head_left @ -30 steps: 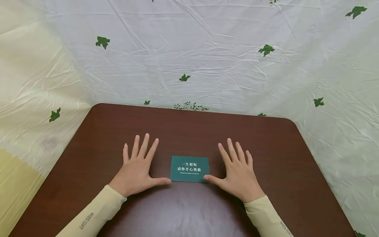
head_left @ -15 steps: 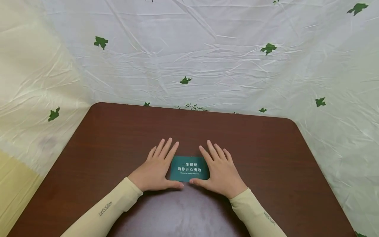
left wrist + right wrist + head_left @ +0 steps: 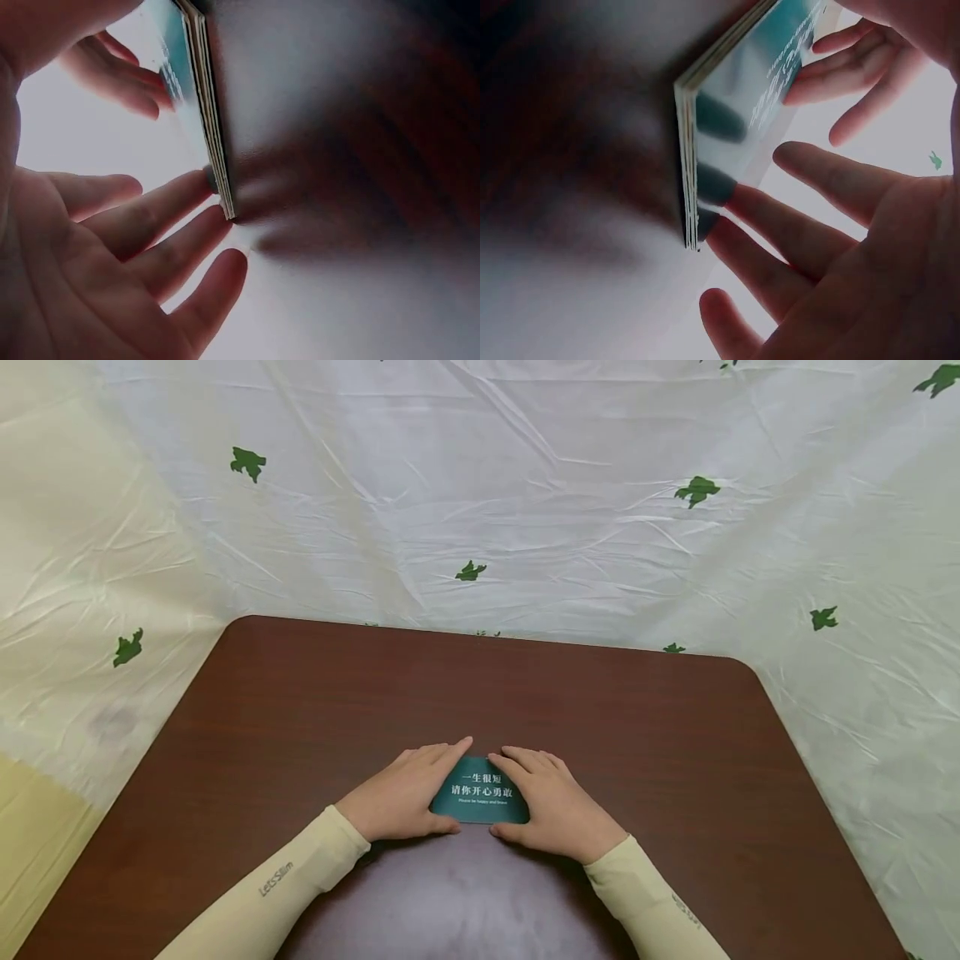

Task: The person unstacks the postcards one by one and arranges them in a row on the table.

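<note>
A flat teal card-like piece (image 3: pixel 482 789) with white lettering lies on the brown table. Its edge (image 3: pixel 214 127) shows several thin layers in the left wrist view, like a booklet or a stack of cards. Around its left side rests my left hand (image 3: pixel 405 793), thumb near the front edge, other fingers bent gently toward the far edge. My right hand (image 3: pixel 558 806) mirrors this on the right. Fingertips reach right up to the far side in both wrist views, and the glossy cover (image 3: pixel 735 127) reflects my right fingers. Neither hand is closed round the piece.
The brown table (image 3: pixel 315 693) has rounded far corners and a bright glare patch at the front. White cloth (image 3: pixel 420 493) with green leaf-like prints hangs behind and on the right, and a yellowish stretch (image 3: pixel 52 568) covers the left.
Both hands have moved inward from either side to the teal piece. Their fingers, spread wide earlier, are now closer together and more bent. The piece has stayed in place.
</note>
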Tool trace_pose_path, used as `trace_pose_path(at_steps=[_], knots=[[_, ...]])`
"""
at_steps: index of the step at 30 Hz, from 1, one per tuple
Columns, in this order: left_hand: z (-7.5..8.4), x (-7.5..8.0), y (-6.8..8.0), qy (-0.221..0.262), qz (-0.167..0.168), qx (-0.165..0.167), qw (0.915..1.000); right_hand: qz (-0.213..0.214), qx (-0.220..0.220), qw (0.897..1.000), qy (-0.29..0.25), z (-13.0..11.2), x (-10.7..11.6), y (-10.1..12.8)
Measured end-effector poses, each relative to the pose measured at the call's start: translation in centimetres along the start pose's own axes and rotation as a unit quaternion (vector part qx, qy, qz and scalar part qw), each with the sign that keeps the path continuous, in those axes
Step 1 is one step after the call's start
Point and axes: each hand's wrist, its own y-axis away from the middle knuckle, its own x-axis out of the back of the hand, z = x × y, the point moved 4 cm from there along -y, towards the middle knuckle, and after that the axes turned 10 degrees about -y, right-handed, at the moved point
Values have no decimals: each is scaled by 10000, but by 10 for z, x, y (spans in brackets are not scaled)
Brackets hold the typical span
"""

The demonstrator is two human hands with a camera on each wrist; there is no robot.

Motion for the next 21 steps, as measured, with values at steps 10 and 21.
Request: trace_pose_path(at_steps=[10,21], knots=[[3,2,0,-46,122,-101,9999,130,-29,9999,19,-2,7,4],[2,6,0,51,165,-101,9998,-154,-87,9997,-157,2,13,1]])
